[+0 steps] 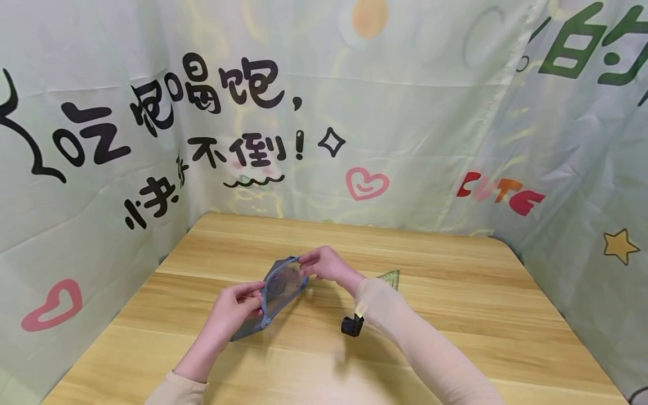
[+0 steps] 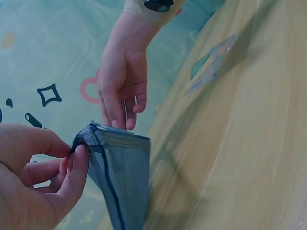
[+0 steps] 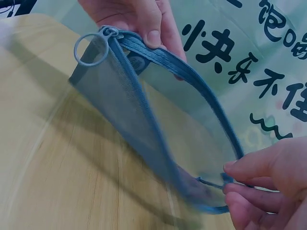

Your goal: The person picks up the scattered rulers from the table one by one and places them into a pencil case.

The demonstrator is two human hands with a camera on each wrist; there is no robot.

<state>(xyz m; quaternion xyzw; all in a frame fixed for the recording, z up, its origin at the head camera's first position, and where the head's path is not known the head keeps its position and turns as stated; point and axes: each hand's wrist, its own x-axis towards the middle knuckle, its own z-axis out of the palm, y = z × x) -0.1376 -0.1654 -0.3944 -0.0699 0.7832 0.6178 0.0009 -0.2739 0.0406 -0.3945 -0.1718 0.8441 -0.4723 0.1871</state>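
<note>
A blue zipper pouch (image 1: 284,286) with see-through sides is held slightly tilted at the table's middle, its zipper undone and its mouth spread wide. My left hand (image 1: 234,308) pinches the rim at the near end, between thumb and fingers. Close to that grip a round zipper pull (image 3: 90,64) hangs in the right wrist view. At the far end my right hand (image 1: 326,264) pinches the rim with thumb and fingertips. Through the clear side no contents can be made out.
Behind my right forearm, a greenish set square (image 1: 391,278) lies on the wooden table (image 1: 455,337); the left wrist view shows clear and green pieces there. A small black camera (image 1: 351,325) sits at my right wrist. Printed cloth (image 1: 405,124) surrounds the table's back and sides.
</note>
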